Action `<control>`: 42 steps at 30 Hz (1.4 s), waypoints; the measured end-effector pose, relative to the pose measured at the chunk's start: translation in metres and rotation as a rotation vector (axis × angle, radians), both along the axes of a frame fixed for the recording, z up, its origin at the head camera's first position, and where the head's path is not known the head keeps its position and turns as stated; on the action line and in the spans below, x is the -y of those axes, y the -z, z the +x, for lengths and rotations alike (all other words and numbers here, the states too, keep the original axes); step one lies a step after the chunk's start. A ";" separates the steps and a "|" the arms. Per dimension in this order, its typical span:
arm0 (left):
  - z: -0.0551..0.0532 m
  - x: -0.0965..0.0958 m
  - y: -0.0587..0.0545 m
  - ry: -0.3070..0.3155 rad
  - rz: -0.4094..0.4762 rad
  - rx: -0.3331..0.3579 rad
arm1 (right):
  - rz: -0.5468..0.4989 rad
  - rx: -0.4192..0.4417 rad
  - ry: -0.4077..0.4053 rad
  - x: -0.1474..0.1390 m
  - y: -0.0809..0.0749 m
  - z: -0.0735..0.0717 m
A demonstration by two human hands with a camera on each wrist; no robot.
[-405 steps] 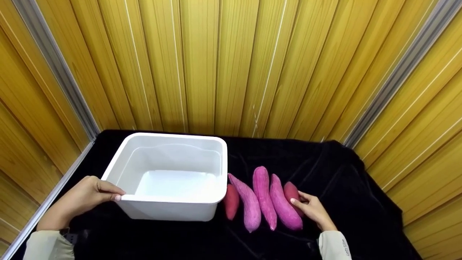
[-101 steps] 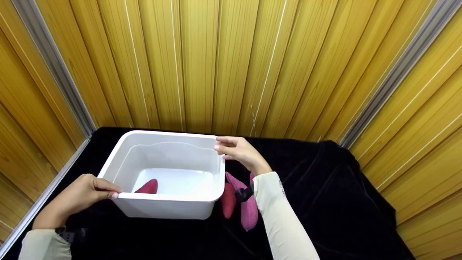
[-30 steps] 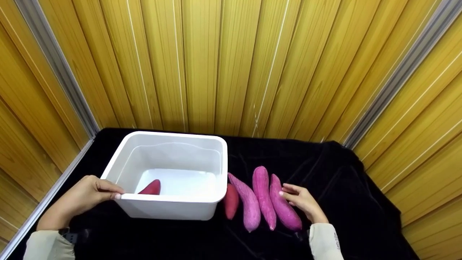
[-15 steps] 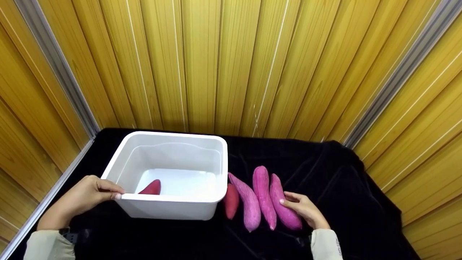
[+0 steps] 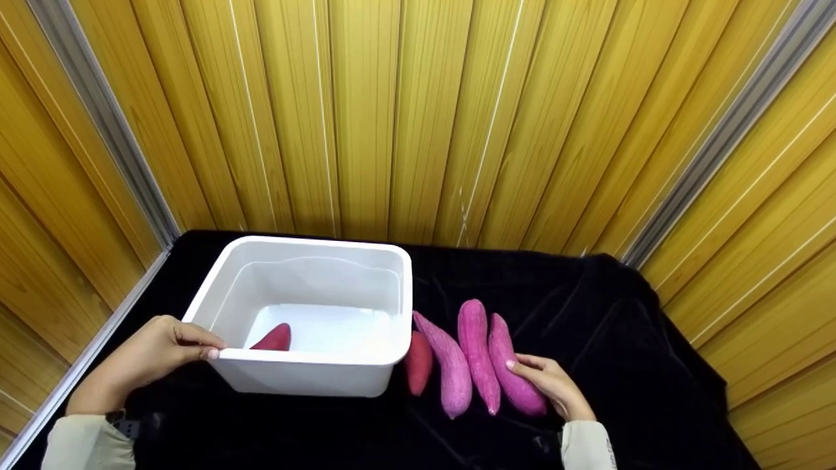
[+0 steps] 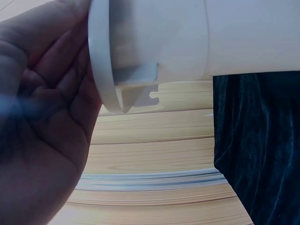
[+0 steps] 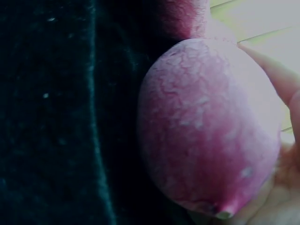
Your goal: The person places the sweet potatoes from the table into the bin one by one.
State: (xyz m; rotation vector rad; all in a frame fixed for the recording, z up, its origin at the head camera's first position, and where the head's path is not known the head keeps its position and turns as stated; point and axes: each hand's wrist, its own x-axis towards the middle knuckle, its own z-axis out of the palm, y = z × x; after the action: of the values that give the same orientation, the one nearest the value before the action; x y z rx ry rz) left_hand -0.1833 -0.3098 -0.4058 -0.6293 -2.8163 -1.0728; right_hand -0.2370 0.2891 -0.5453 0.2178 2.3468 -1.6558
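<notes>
My left hand point(image 5: 171, 347) pinches the near left corner of a white plastic tub point(image 5: 307, 378); its fingers meet the tub's rim point(image 6: 99, 51) in the left wrist view. Inside the tub lies a red sweet potato point(image 5: 274, 338), partly hidden by the near wall. My right hand point(image 5: 550, 382) grips the rightmost long pink sweet potato point(image 5: 513, 372), thumb over its top and fingers along its right side. Up close, the rounded end of this sweet potato point(image 7: 206, 126) fills the right wrist view. To its left lie two more pink sweet potatoes, one in the middle point(image 5: 478, 356) and one curved point(image 5: 452, 375).
Another red sweet potato point(image 5: 418, 364) lies against the tub's right side. Black velvet cloth point(image 5: 627, 365) covers the table. Yellow wood-look panels point(image 5: 424, 130) stand behind and on both sides, with grey metal strips point(image 5: 718, 124) at the corners.
The rightmost red sweet potato has gone from beside the pink ones, and one now lies in the tub. My right hand came back from the tub's rim and closed round the rightmost pink one.
</notes>
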 end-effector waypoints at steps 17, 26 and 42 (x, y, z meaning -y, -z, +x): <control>0.000 0.000 0.000 0.002 0.010 0.003 | 0.040 -0.026 0.018 0.003 0.003 0.002; 0.000 0.001 0.003 0.018 0.035 -0.016 | 0.044 -0.057 0.049 0.005 0.005 0.004; 0.001 0.001 0.002 0.007 0.025 -0.005 | 0.106 -0.137 0.170 0.016 0.009 0.011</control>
State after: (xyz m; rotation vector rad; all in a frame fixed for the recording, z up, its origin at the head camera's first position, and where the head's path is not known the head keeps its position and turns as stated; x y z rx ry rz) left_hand -0.1827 -0.3110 -0.4077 -0.6396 -2.7945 -1.1039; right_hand -0.2260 0.2728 -0.5544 0.3432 2.5857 -1.6712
